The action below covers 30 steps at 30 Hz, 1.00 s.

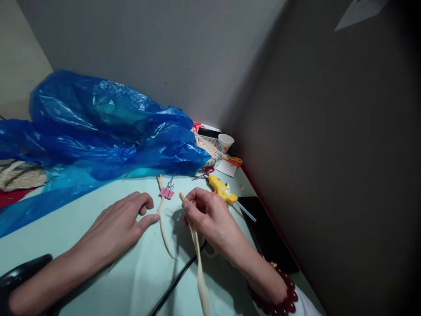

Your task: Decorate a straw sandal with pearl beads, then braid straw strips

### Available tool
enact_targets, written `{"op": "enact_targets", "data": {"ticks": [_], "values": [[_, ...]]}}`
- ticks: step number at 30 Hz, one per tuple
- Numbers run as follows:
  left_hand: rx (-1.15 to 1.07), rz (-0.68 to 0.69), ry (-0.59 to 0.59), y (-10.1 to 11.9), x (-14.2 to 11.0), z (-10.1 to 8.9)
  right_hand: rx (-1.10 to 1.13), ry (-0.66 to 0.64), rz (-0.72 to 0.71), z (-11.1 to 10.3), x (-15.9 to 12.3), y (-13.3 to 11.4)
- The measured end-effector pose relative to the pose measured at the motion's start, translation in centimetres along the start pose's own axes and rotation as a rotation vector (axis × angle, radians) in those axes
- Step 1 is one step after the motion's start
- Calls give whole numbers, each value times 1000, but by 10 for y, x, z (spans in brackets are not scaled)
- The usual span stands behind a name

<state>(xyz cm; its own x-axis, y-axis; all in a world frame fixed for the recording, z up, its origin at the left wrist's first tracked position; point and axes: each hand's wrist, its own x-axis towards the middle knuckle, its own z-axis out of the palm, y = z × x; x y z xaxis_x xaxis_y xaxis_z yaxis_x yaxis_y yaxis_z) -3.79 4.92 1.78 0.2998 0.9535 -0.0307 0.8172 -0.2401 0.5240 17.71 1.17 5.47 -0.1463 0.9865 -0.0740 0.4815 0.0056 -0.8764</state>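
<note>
My right hand (210,215) pinches a long pale strip of dried plant fibre (201,272) near its upper end. The strip hangs down past the bottom edge of the view. To the left, my left hand (126,219) holds nothing; its fingers are curled and the thumb stretches apart from them. That thumb's tip is at a thin twisted fibre cord (162,228) lying on the table; I cannot tell if they touch. A pink binder clip (166,193) grips the cord near its top end. Just beyond my right hand lies a yellow glue gun (222,188) with a clear glue stick.
A crumpled blue plastic sheet (115,131) covers the table's back left. Behind the glue gun are orange-handled scissors (233,161), a white cup (226,140) and a woven basket (210,149). A black cable (174,285) crosses in front. A dark flat object (266,237) lies right.
</note>
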Motion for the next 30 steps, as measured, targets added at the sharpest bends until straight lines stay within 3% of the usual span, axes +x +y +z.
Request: {"op": "enact_targets", "data": {"ticks": [6,11,15,19,21,25,27,30], "values": [[-62,5,-16,12,-2,2,-134,-5,-44,8,0,0],[-371,-93,-132,16,0,-5,-122,-1,-95,16,-1,-1],[-751,-245,-246,19,-3,-6,-134,8,-78,20,-2,-2],[-935,-429,-303,26,-7,-7,-111,25,-53,23,-3,0],[-982,-448,-297,29,-9,-6,-44,6,-27,27,-3,3],[-1036,-446,-291,33,-11,-5,359,-153,136,38,2,11],[-1030,-453,-278,33,-11,-5,440,-138,188,42,4,14],[-983,-440,-249,31,-9,-7,369,-36,179,42,6,16]]}}
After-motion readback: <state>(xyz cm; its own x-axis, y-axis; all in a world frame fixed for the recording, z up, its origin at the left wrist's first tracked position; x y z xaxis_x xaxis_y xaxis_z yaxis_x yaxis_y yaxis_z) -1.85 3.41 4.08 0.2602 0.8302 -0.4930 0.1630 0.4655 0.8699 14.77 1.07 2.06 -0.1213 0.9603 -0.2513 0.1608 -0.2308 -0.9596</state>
